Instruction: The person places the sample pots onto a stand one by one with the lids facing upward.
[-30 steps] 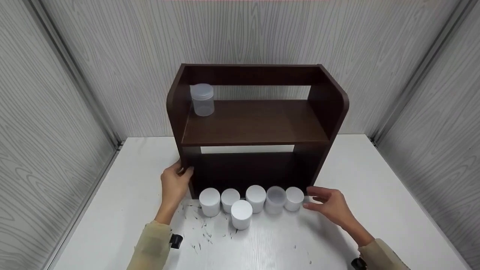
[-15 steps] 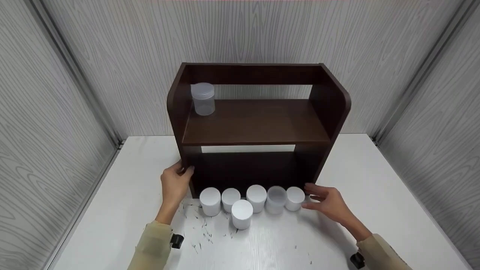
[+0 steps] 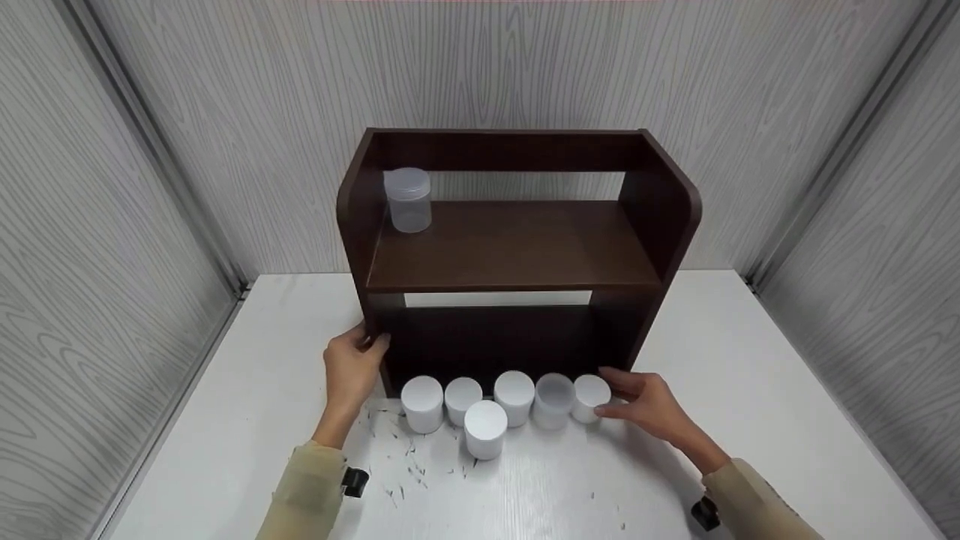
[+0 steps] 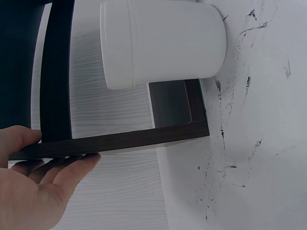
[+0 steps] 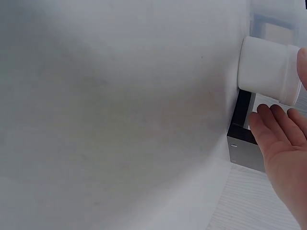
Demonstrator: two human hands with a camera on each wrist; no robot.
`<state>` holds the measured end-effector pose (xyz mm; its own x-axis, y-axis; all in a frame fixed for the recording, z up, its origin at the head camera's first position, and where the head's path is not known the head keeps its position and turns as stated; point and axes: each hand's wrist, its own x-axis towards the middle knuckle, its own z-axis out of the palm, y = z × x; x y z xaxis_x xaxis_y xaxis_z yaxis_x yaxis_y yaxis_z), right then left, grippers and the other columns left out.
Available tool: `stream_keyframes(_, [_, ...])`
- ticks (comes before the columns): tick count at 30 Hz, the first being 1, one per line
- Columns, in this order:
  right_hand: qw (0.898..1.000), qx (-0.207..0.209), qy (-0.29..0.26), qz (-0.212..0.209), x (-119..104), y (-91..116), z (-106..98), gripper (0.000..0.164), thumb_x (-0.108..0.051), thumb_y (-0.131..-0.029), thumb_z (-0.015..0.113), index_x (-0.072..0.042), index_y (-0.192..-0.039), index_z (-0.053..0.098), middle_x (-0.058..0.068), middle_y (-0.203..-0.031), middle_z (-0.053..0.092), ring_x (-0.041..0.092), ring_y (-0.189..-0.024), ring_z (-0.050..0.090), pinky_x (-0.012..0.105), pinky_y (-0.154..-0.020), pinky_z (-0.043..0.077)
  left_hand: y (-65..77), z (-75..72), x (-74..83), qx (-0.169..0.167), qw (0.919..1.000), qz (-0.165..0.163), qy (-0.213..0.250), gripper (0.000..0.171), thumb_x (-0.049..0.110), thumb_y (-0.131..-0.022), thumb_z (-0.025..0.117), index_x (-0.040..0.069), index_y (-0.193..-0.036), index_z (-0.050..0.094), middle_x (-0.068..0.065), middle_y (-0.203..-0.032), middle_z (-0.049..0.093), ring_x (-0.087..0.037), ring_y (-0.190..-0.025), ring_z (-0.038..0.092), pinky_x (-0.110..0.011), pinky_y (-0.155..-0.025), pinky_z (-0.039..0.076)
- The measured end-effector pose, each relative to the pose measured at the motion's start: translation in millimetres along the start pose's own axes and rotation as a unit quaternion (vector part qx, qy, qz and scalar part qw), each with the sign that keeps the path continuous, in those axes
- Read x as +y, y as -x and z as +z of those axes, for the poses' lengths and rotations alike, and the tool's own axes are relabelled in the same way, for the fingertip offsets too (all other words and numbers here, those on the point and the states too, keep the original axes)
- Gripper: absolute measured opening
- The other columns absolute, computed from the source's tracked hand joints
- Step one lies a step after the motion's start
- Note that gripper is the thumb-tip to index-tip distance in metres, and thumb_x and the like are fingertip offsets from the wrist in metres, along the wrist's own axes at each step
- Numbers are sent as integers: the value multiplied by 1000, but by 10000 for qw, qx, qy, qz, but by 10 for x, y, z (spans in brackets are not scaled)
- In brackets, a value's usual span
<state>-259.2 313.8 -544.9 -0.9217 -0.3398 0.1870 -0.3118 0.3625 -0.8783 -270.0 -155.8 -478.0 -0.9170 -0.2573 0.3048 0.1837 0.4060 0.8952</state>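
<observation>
My left hand (image 3: 354,367) grips the left side panel of a dark brown two-tier shelf (image 3: 517,247). In the left wrist view its thumb lies on one side of the panel edge and the fingers on the other. My right hand (image 3: 649,405) is around the right side of the rightmost small white jar (image 3: 590,396), thumb in front. In the right wrist view the fingers (image 5: 276,124) are nearly straight, with a gap between them and that white jar (image 5: 266,67). A translucent jar (image 3: 553,405) stands just left of it.
Several white lidded jars line the shelf's front, among them one jar (image 3: 422,405) at the left end and one (image 3: 485,431) nearer me. A clear lidded jar (image 3: 409,201) stands on the upper tier. Dark scuffs mark the white table (image 3: 540,495). Grey wood-grain walls (image 3: 510,67) enclose it.
My right hand has moved left, its thumb and fingers now overlapping the rightmost white jar. My left hand keeps its grip on the panel, and the jars have not moved.
</observation>
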Motion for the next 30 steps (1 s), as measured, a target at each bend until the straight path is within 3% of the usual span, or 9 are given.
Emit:
stream_keyframes(12, [9999,-121,-112,42,2,38,-16,61,-7,-85,89,11,-138,63,25,-136,66,41,-125,64,37,-101,54,7,10,-7,-27,10000,73,-28,37,8,-99,69,-12,-130,67,-28,-121,72,-39,-110,72,-44,-88,60])
stream_keyframes(20, [9984,-288,-370,317,26,68,-60,66,-7,-87,88,10,-143,58,28,-142,60,42,-127,63,39,-103,53,-14,-3,3,7,9999,77,-109,37,8,-98,69,-13,-129,67,-29,-119,72,-39,-109,72,-47,-88,60])
stream_keyframes(30, [9954,-465,-679,495,51,67,-67,68,-8,-86,88,10,-144,57,26,-143,60,39,-130,60,28,-101,52,14,5,2,2,9999,131,-90,34,8,-98,68,-11,-127,70,-28,-119,72,-39,-108,73,-43,-86,61])
